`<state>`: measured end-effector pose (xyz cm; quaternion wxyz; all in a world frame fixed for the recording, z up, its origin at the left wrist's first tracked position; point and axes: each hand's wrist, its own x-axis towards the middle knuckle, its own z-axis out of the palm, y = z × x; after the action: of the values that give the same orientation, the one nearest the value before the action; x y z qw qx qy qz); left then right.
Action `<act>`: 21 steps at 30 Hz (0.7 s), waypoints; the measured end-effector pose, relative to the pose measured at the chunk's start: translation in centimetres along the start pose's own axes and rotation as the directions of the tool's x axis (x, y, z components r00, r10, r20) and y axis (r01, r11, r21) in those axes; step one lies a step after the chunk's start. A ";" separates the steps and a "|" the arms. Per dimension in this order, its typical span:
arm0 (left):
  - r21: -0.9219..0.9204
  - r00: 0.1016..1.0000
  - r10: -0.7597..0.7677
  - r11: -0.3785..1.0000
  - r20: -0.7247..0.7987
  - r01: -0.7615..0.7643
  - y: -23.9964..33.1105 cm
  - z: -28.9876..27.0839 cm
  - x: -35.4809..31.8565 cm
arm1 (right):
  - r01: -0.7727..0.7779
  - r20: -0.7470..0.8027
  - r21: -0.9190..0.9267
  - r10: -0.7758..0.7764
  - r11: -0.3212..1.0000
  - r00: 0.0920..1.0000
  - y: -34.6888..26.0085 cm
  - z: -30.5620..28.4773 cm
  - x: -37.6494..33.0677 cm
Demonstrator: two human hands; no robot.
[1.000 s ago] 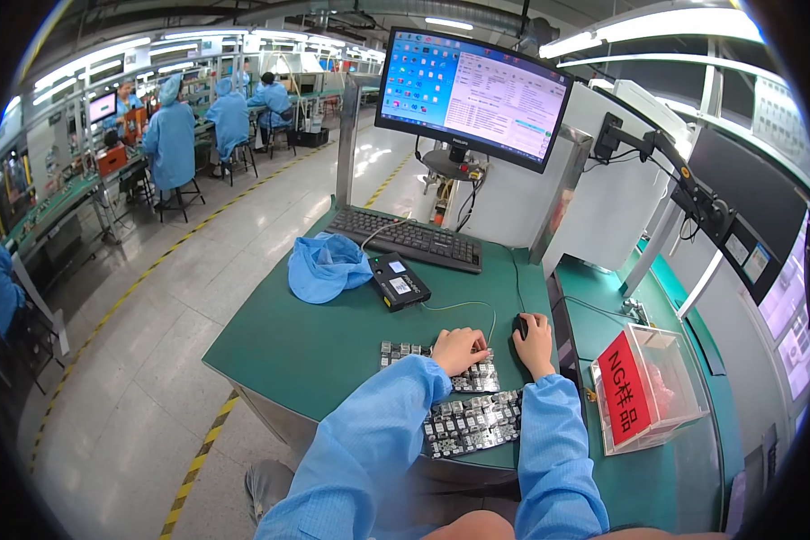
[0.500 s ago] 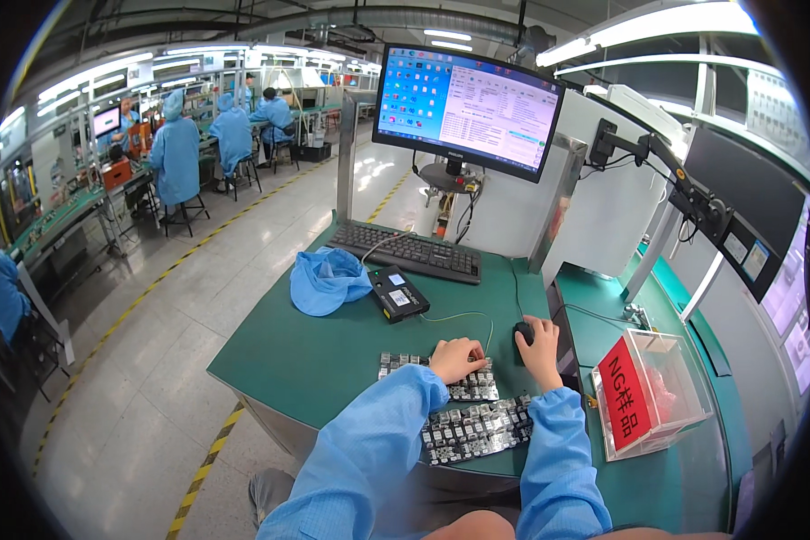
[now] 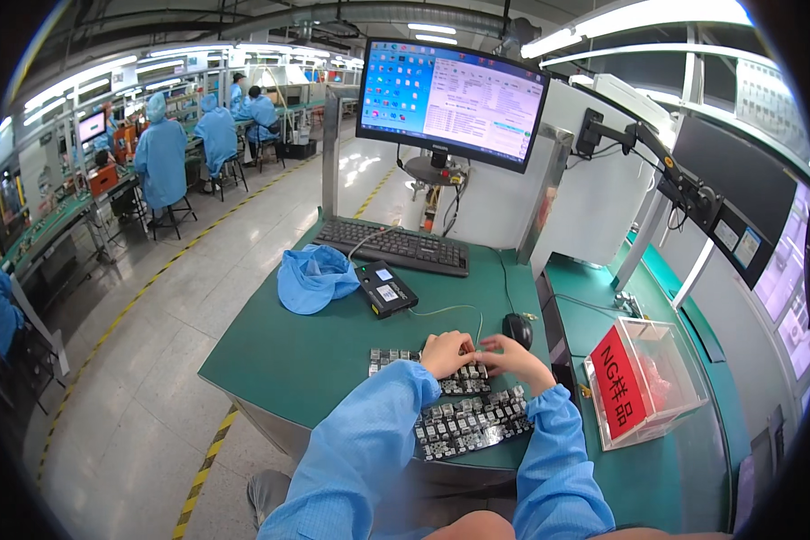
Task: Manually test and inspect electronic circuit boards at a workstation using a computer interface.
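Observation:
My left hand (image 3: 447, 355) rests over the upper panel of small circuit boards (image 3: 389, 360), its fingers pinched together at the panel's right part. What sits between them is too small to make out. My right hand (image 3: 518, 363) reaches in from the right, its fingertips bent together against those of the left; anything in them is hidden. A thin cable (image 3: 470, 307) runs from a black box with a small lit display (image 3: 387, 290) down to my fingertips. Nearer to me lies a second panel of small boards with silvery parts (image 3: 468, 427), beside my right sleeve.
A black mouse (image 3: 517, 329) lies beyond my right hand. Behind are a keyboard (image 3: 391, 247), a blue cap (image 3: 316, 281) and a lit monitor (image 3: 450, 101). A clear box with a red label (image 3: 643, 382) stands at right. Several people in blue coats work far left.
My right hand has let go of the mouse and moved left to meet my left hand over the upper panel. The left hand stays at the panel. The whole view has shifted slightly.

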<state>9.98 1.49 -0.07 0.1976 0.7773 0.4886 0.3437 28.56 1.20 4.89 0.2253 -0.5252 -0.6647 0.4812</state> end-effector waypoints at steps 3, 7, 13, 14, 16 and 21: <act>0.014 0.998 0.026 1.000 -0.055 -0.025 -0.1 0.0 0.0 | -0.070 0.012 0.127 0.069 0.989 0.998 -0.9 0.0 -0.2; -0.344 0.969 -0.110 0.939 -0.223 0.027 -1.0 0.0 0.9 | -0.103 0.039 0.353 0.096 0.930 0.995 -1.1 -0.5 0.0; -0.377 0.899 -0.158 0.926 -0.409 -0.008 -0.4 -1.5 1.3 | -0.092 0.117 0.539 0.033 0.837 0.993 0.2 -0.7 1.2; -0.104 0.893 -0.082 0.994 -0.442 0.040 -0.6 -2.2 1.1 | -0.093 0.127 0.538 0.028 0.838 0.991 0.2 -0.6 1.4; 0.176 0.889 0.002 0.980 -0.458 0.089 -1.3 -3.1 0.8 | 0.013 0.045 0.652 -0.055 0.758 0.997 -0.5 -0.4 1.1; 0.110 0.908 -0.253 0.946 -0.333 0.304 -2.4 -4.3 0.4 | 0.222 -0.040 0.718 -0.279 0.660 0.959 -1.8 0.6 0.0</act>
<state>5.47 2.79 1.53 0.1016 0.6480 0.6456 0.3912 27.22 0.98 6.22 0.4512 -0.2813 -0.4986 0.6846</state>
